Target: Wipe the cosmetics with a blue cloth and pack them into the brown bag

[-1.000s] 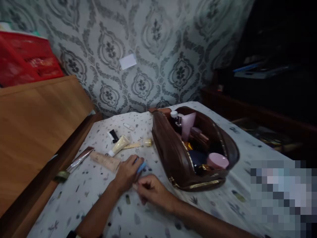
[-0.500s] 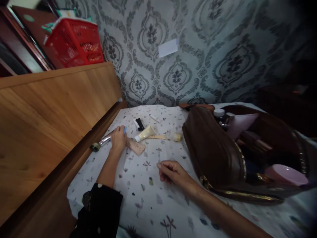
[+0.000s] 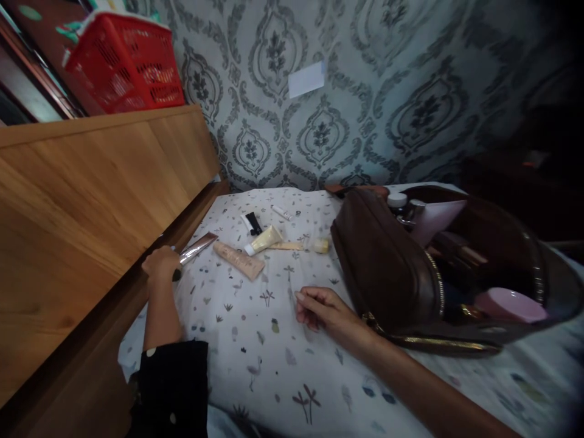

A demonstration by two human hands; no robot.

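My left hand (image 3: 161, 265) is at the bed's wooden side edge, fingers closed round a small thing of which only a light blue bit shows. Beside it a silver tube (image 3: 197, 247) lies on the sheet, its dark cap partly hidden by the hand. My right hand (image 3: 322, 308) rests over the sheet with fingers curled and nothing visible in them. Mid-sheet lie a peach squeeze tube (image 3: 238, 260), a pale yellow tube (image 3: 264, 239), a black and white tube (image 3: 252, 223), a small white tube (image 3: 281, 212) and a clear bottle with a yellowish end (image 3: 318, 245).
A brown bag (image 3: 383, 261) stands unzipped on the right, holding a white-capped bottle (image 3: 397, 202), a pink tube (image 3: 438, 219) and a pink bowl-like item (image 3: 511, 305). A wooden panel (image 3: 104, 201) borders the left, with a red basket (image 3: 128, 64) above. Patterned wall behind.
My left hand has moved left and toward me, from beside the peach tube to the wooden edge, the blue-tipped thing still in it. The peach tube is now uncovered. My right hand stays nearly still.
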